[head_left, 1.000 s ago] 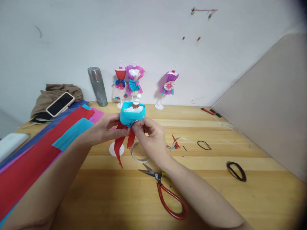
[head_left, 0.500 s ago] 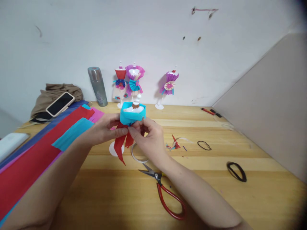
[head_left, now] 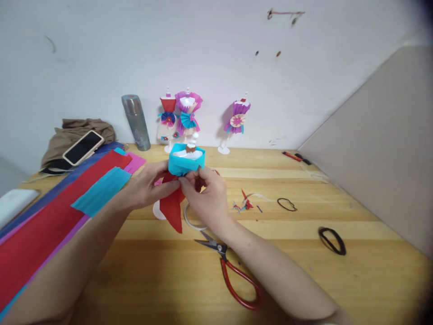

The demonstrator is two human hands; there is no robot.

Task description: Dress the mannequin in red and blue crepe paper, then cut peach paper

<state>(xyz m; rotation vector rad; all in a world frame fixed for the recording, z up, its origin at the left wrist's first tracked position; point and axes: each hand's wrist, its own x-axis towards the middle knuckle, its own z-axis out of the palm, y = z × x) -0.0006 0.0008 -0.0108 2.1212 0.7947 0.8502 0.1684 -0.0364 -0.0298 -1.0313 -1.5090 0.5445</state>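
Both hands in close at the waist of the white mannequin [head_left: 192, 154]! The left hand [head_left: 146, 186] has its grip pinching red paper [head_left: 172, 210] on one side; the right hand [head_left: 210, 196] pinches it on the other. Blue paper [head_left: 184, 168] wraps the bust just above both grips, and below the right grip, scissors [head_left: 220, 248] lie open-bladed on the surface [head_left: 152, 271].

Blue wrap [head_left: 184, 166]; red strip [head_left: 172, 206]; scissors [head_left: 219, 248]: black joint, red handle.
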